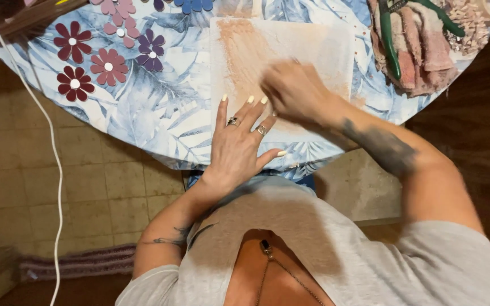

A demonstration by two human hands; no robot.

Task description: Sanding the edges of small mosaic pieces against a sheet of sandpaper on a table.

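Round table with a blue leaf-print cloth (160, 107) over a tiled floor. White board (307, 39), smeared orange-brown, lies flat near the table's front edge. Left hand (239, 141) is spread open, palm down on the board's near edge, gripping nothing, likely pinning it. Right hand (296, 90) is blurred over the board; grip can't be read. Cut-out flowers (92, 62) to the left, green-handled pliers (389, 39) on a rag (421, 51) to the right.
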